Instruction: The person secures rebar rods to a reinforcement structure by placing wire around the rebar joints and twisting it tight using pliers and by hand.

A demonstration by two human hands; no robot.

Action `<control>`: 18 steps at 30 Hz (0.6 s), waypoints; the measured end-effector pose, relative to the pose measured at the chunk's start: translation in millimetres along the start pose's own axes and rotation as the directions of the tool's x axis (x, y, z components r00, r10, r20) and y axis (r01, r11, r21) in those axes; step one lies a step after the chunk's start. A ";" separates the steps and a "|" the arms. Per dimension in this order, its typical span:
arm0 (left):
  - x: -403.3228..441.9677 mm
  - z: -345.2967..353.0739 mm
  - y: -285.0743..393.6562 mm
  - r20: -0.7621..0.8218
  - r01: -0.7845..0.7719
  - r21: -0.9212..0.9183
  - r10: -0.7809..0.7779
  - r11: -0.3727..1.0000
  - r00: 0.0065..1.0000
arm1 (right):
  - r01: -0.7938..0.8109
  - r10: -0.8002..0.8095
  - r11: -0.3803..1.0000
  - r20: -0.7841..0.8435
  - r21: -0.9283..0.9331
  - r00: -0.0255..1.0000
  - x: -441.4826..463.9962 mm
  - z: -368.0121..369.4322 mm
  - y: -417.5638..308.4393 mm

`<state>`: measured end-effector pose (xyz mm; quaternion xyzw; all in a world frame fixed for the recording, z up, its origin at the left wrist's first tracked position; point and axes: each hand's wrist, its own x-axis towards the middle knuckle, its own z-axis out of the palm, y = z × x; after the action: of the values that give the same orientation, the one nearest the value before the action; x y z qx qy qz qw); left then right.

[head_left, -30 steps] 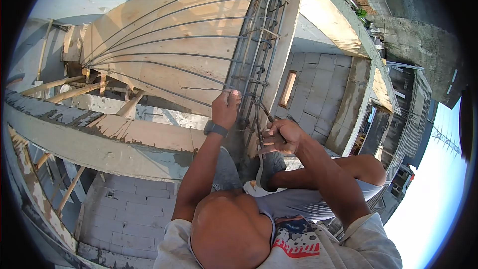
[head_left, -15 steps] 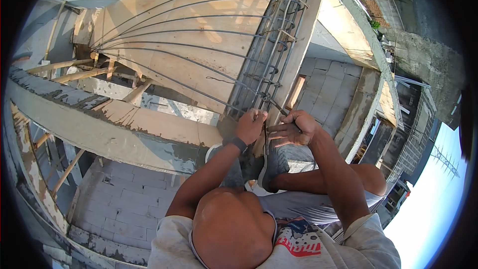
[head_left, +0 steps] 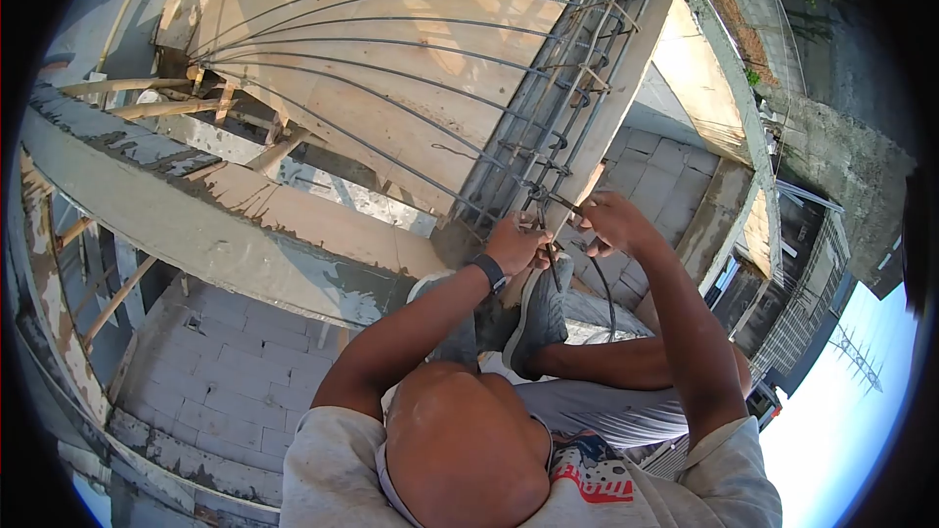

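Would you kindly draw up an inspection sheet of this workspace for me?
Surface: wooden panel, with steel bars fanned over it.
Job's things: rebar cage along the beam; dark tool reaching its near end.
Clutter: thin bent wire over the panel.
Hands: left hand at the cage's near end, its exact grip unclear; right hand closed on the tool.
Cables: dark strand curving down below the right hand; cable or wire, cannot tell.
Surroundings: grey blockwork at lower left; pylon against the sky.
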<state>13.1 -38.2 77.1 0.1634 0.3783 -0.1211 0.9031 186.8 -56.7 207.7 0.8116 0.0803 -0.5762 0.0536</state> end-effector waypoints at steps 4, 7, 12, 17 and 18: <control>8.1 13.2 -0.2 -0.016 0.013 -0.161 -0.015 0.987 1.000 | 0.140 -0.242 0.724 -0.059 -0.675 0.968 3.2 0.8 -18.2; 16.1 12.5 -1.7 0.032 0.049 -0.240 -0.043 0.970 0.999 | 0.112 -0.264 0.508 -0.031 -0.854 0.964 1.2 14.5 -35.3; 29.1 4.9 -17.9 0.045 0.002 -0.294 0.012 0.956 0.999 | 0.134 -0.272 0.313 0.047 -0.940 0.961 -2.7 21.6 -54.1; 21.8 4.7 -15.8 0.008 -0.014 -0.404 0.019 0.915 1.000 | 0.145 -0.295 0.248 0.068 -0.958 0.953 -4.8 26.8 -58.4; 23.8 2.5 -19.1 0.054 0.018 -0.394 0.003 0.919 0.999 | 0.135 -0.276 0.257 0.061 -0.957 0.959 -2.9 26.0 -57.4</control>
<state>24.5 -59.0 57.7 -0.0264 0.3713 -0.0502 0.9268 150.7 -5.2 202.2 0.6333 0.5152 -0.3668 0.4461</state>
